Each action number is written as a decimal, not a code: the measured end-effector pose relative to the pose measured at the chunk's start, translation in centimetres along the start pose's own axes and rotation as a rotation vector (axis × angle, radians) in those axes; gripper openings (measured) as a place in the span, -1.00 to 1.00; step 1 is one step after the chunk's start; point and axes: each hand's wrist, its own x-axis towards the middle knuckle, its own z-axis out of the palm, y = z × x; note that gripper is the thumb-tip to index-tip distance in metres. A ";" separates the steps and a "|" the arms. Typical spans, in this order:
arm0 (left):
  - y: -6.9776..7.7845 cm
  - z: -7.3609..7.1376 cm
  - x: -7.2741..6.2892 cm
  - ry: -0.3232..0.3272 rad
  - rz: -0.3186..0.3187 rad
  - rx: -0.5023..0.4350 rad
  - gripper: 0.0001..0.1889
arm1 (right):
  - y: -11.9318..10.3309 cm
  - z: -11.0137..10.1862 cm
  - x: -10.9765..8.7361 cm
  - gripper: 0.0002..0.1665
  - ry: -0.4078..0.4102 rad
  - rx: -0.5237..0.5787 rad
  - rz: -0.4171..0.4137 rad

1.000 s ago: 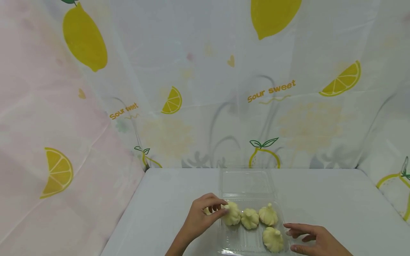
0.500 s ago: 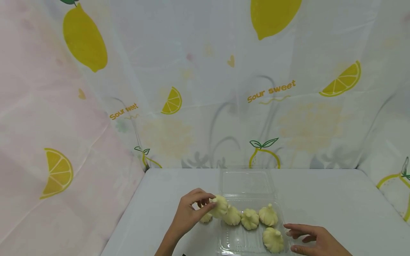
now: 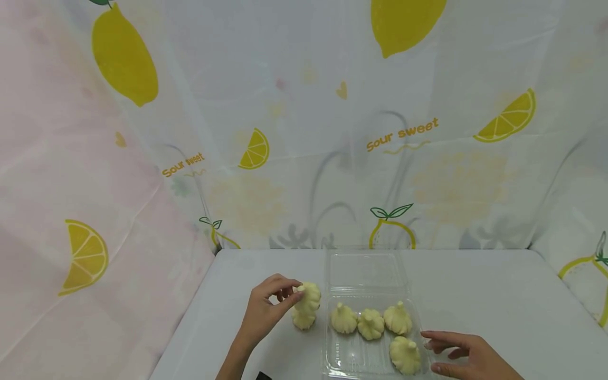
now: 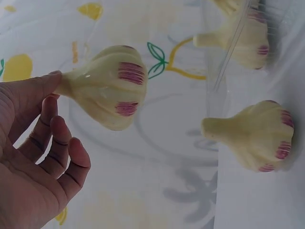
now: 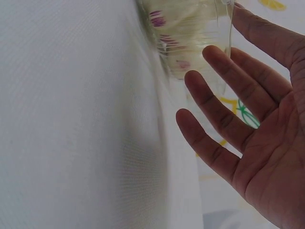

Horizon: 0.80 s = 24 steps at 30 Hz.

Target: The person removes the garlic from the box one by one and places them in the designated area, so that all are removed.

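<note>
My left hand (image 3: 268, 306) pinches a garlic bulb (image 4: 107, 88) by its stem between thumb and forefinger, up off the table and left of the clear plastic box (image 3: 351, 359). The bulb is cream with purple streaks. A second garlic bulb (image 3: 304, 319) stands on the table, partly behind the held one in the head view. Inside the box sit several more bulbs: three in a row along the back, and one garlic bulb (image 3: 405, 355) at the front right. My right hand (image 3: 467, 353) is at the box's right edge, fingers relaxed and holding nothing.
The box's hinged lid (image 3: 364, 270) lies open toward the back of the white table (image 3: 480, 290). A lemon-print cloth (image 3: 304, 132) hangs behind the table and at its sides. A small dark object (image 3: 263, 376) shows at the bottom edge, by the left forearm.
My left hand has lifted a garlic bulb out from the box's left back area and carried it left, over the bulb on the table. The right hand has stayed in place.
</note>
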 end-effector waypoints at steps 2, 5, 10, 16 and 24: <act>-0.2 -0.2 0.0 0.010 0.004 0.007 -0.79 | 0.0 0.0 0.0 -0.39 -0.001 -0.002 0.004; -0.6 -0.5 -0.1 0.023 0.009 0.010 -0.79 | 0.0 0.0 0.1 -0.38 -0.003 -0.005 0.003; -1.4 -1.0 -0.4 0.036 -0.015 0.030 -0.79 | -0.1 0.0 0.0 -0.38 0.000 -0.009 -0.012; -2.1 -1.6 -0.8 0.043 -0.056 0.061 -0.79 | 0.1 0.0 0.0 -0.39 0.008 -0.019 -0.032; -4.0 -1.9 -1.3 0.054 -0.113 0.084 -0.81 | -0.1 0.2 -0.2 -0.40 0.015 -0.007 -0.042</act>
